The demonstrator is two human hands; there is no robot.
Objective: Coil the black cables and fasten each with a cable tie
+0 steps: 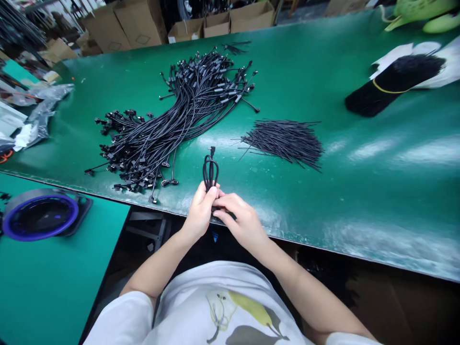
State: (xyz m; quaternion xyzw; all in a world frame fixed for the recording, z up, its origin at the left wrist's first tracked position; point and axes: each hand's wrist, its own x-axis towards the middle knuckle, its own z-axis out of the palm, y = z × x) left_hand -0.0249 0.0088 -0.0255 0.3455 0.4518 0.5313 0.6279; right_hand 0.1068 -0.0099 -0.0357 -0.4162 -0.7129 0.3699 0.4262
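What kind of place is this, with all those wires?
It looks like a small factory workshop: a long green workbench, a big pile of black cables, and stacked cardboard boxes.

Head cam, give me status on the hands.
Left hand and right hand both on looped black cable. Loose cable pile ahead, apart from hands.

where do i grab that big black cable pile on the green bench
Grip the cable pile at its narrow middle, coming from above, with fingers sliding under from the near side. The cables run together there, clear of connectors, while both ends fan out into bunches of connectors that could snag.
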